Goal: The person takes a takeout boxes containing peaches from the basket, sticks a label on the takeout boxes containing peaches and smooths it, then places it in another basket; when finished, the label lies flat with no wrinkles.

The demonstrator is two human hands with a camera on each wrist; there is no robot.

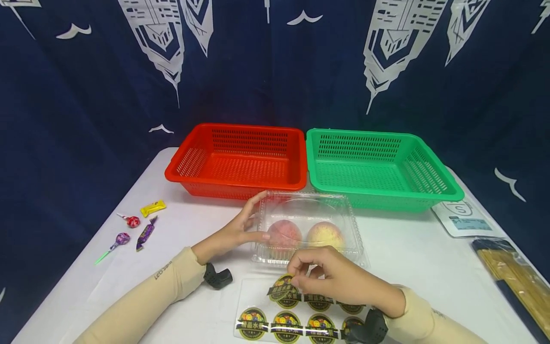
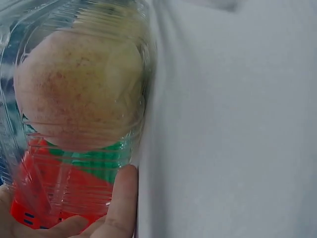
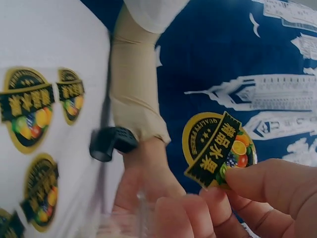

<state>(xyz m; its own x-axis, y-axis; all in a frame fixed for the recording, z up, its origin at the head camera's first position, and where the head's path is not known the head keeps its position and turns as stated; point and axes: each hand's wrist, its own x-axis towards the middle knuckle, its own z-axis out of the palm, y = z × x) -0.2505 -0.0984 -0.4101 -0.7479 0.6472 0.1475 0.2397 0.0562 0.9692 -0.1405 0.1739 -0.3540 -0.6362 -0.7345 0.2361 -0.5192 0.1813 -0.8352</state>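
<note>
clear plastic clamshell box (image 1: 309,227) holding two peaches (image 1: 284,233) sits on the white counter (image 1: 412,253) before a red basket (image 1: 238,160) and a green basket (image 1: 380,167). left hand (image 1: 240,229) rests spread against the box's side; the left wrist view shows a thumb (image 2: 121,203) pressed on ribbed plastic over one fruit. right hand (image 1: 331,277) has its grip pinching a round black-and-gold sticker (image 3: 218,148) just above its sheet (image 1: 275,320); only the right wrist view shows the word "quality" and chinese characters on it. sleeve reads "let's slim".
</note>
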